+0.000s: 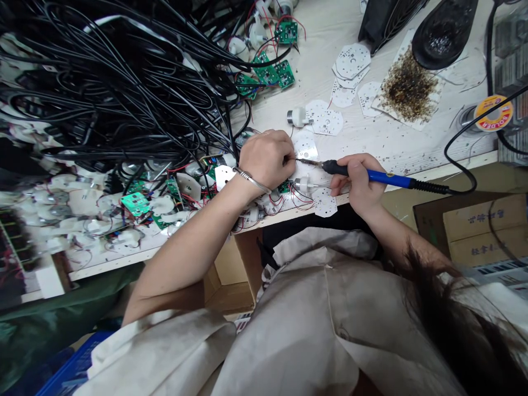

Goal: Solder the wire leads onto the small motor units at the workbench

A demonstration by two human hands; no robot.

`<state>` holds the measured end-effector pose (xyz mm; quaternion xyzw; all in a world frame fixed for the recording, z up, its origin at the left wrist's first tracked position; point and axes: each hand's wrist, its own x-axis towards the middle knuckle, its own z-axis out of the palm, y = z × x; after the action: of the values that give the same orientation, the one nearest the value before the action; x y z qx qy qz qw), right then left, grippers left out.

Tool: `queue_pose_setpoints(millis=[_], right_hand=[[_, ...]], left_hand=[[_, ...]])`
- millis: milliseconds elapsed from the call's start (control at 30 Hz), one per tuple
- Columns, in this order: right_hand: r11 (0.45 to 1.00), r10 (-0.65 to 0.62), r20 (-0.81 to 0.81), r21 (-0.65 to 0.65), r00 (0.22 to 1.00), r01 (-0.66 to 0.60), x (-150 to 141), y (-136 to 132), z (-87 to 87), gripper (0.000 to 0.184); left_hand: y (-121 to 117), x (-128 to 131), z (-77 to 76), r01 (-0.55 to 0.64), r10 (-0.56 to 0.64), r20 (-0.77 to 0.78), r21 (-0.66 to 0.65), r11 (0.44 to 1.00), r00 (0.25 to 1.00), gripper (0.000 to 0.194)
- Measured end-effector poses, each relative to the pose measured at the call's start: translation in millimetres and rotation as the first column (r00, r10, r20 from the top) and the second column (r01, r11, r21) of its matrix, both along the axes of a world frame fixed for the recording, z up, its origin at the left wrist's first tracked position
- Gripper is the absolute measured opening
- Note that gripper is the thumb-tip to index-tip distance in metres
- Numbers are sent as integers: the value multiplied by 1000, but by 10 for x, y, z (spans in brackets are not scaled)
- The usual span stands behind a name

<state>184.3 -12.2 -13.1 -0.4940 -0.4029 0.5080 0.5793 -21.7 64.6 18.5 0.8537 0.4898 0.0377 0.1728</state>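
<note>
My right hand (363, 181) is closed round the blue handle of a soldering iron (388, 179), whose tip points left. That tip reaches the fingers of my left hand (268, 159), which are curled together over the work; whatever they pinch is hidden beneath them. Just under the iron lies a white round circuit board (306, 146). A small motor (303, 184) with red wires sits between my hands, near the bench edge. Close to it is another white board (324, 202). Above my left hand, a second motor (297, 116) rests against a white board (325, 118).
Black cables (144, 82) heap over the left side, with green circuit boards (266, 69) beside them. At the right are stacked white boards (350, 63), a stained pad (408, 88), a black dish (443, 38) and a solder spool (495, 113). The iron's cord (462, 132) loops across the right edge.
</note>
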Motion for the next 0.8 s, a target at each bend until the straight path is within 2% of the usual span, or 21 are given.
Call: queue_pose_setpoints(millis=[100,400,600,700,800], right_hand=[[1000,-22,-5,12,1000,22,2,0,-7,41],[976,-204,32,90,978,200,4,-23,-62,41],[941,-306,-43,136,951,309,55,-16,35,32],[906,-394,-16,163,919,391,174,31,57,31],[882,-446,-15,162,895,442,283,105,-4,32]], left_hand=[[-1,1,3,-5,5,3,-10,1000,1000,23],[20,7,13,6,-7,-25,-33,999,1000,24],[38,-31,106,50,-52,-29,-66,997,998,24],[89,8,228,43,-43,-39,-5,999,998,28],[266,169,304,4,-4,0,95,995,1000,27]])
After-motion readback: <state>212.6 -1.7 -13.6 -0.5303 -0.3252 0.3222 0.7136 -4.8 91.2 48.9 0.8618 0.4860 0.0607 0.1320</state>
